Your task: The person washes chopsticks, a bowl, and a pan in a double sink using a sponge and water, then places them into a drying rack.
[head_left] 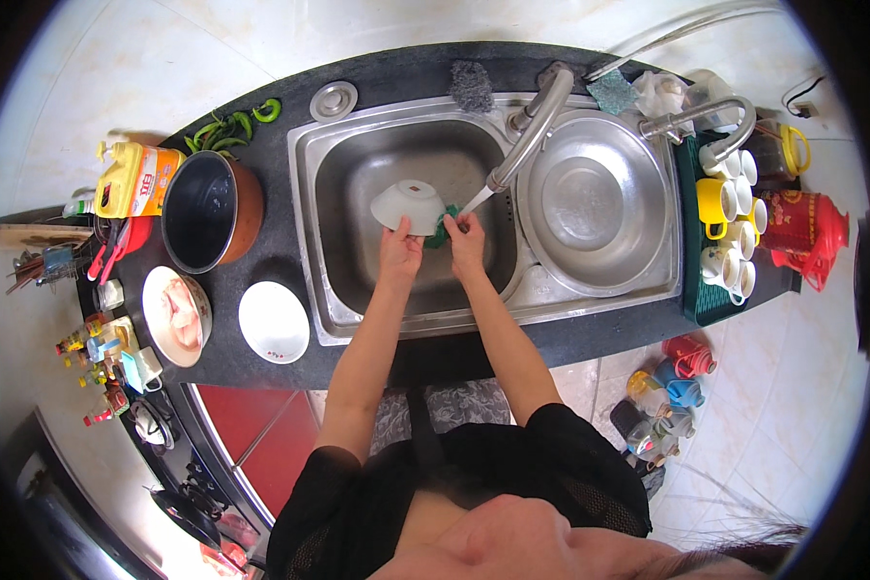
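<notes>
Over the left sink basin (358, 159), my left hand (399, 253) grips the near rim of a white bowl (406, 205). The bowl is tipped with its base facing up and away. Closed beside it, my right hand (465, 242) holds a green cloth (441, 230) against the bowl's right side. A stream of water runs from the faucet (532, 135) down by the cloth and the right fingers. Part of the cloth is hidden behind the fingers.
A large metal basin (590, 208) fills the right sink. On the left counter stand a dark pot (203, 213), a bowl of pale meat (177, 314), a white bowl (274, 324) and green peppers (227, 130). At right, a green rack (710, 300) holds several cups.
</notes>
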The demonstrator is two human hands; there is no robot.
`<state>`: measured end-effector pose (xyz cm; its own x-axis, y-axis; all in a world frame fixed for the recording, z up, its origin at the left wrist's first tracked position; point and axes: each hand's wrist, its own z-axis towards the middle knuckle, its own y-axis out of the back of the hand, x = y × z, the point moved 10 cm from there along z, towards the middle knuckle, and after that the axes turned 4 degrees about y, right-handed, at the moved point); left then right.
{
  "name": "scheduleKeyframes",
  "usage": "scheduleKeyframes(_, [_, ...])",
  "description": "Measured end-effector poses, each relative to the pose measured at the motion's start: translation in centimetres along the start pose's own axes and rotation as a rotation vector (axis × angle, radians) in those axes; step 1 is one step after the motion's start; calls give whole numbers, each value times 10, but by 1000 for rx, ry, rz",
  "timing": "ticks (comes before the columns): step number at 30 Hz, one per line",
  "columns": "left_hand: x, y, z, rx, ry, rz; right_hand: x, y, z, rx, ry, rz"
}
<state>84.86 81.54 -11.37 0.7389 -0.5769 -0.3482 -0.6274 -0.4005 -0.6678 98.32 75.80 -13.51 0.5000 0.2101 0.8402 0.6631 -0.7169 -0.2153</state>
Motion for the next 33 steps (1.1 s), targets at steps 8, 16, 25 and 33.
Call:
scheduleKeyframes(8, [-2,2,-3,-4,-6,6,30,-6,-9,-50,267,-189])
scheduleKeyframes(16, [-6,-8,-5,54,-33,22,46,-19,-17,16,458,-374])
scheduleKeyframes(25, [-3,-13,-9,41,2,51,14,-21,-6,167,-5,66])
scheduleKeyframes(33, [-7,-6,-10,17,3,44,-1,-26,-2,298,-214,110])
